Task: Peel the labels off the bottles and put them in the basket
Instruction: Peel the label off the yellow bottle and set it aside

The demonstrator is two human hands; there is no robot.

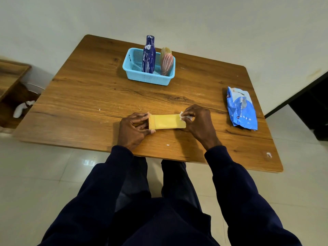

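A wooden table (pixel 88 96) is standing on a pale tiled floor (pixel 44 174), its far edge sitting close to a plain wall (pixel 195 18). A crumpled blue packet (pixel 241 109) is lying flat near the table's right edge. Left of the table, a wooden shelf (pixel 10 80) is showing part of its top and an open compartment, where a white cloth (pixel 22 108) is lying. At the far right, a dark opening (pixel 312 110) is cutting into the wall.

Appears domestic, a plain room in a home: wood-grain table (pixel 88 96) before bare off-white wall (pixel 195 18), glossy pale floor tiles (pixel 35 174), low wooden shelf unit (pixel 10 82) at left, blue plastic pack (pixel 241 109) on tabletop
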